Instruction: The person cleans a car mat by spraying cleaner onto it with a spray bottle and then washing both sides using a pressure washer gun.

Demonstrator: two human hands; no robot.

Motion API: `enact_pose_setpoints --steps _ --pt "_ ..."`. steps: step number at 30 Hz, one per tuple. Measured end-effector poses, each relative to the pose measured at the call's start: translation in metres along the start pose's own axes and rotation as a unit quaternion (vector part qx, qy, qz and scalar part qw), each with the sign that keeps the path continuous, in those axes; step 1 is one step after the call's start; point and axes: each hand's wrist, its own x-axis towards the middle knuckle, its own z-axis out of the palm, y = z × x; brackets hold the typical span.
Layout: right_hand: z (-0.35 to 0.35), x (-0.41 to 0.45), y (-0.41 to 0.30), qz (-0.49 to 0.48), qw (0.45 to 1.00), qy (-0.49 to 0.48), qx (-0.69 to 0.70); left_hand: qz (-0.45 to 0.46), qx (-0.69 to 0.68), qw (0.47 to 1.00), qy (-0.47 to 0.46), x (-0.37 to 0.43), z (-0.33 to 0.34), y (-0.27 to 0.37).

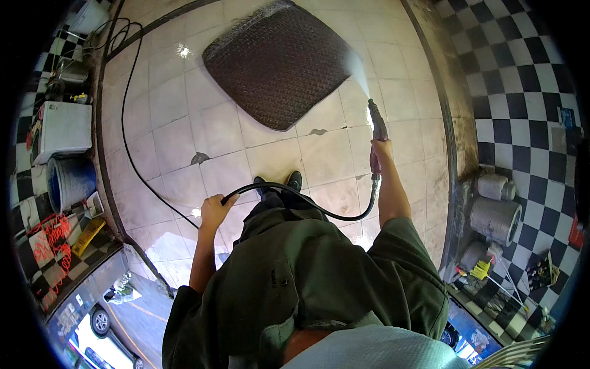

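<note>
My right hand (382, 148) is closed around the grip of a spray gun (377, 121), whose nozzle points away from me. A white jet of spray (359, 70) leaves the nozzle and meets the right corner of a dark textured floor mat (276, 64), which lies flat on the tiles. My left hand (218, 210) holds the black hose (302, 196) at my left side. From there the hose curves across in front of my body to the base of the gun.
Along the left wall stand a blue plastic barrel (71, 183), a white box-shaped container (64, 129) and a coiled orange hose (57, 233). Black hose (123, 110) runs over the left floor tiles. Metal drums (495, 220) stand at the right wall, near a yellow brush head (480, 270).
</note>
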Motion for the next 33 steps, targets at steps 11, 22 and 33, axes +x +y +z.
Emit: enact_pose_setpoints --steps 11,22,33 --pt "0.051 0.033 -0.072 -0.185 0.982 -0.020 0.041 -0.015 -0.033 0.998 0.043 -0.013 -0.010 -0.018" --pt "0.059 -0.004 -0.127 -0.263 0.962 -0.075 -0.021 -0.032 -0.058 0.997 0.051 -0.033 -0.002 -0.028" --pt "0.055 -0.071 -0.104 -0.327 0.924 -0.193 -0.045 0.012 -0.047 0.999 0.006 -0.036 0.014 -0.014"
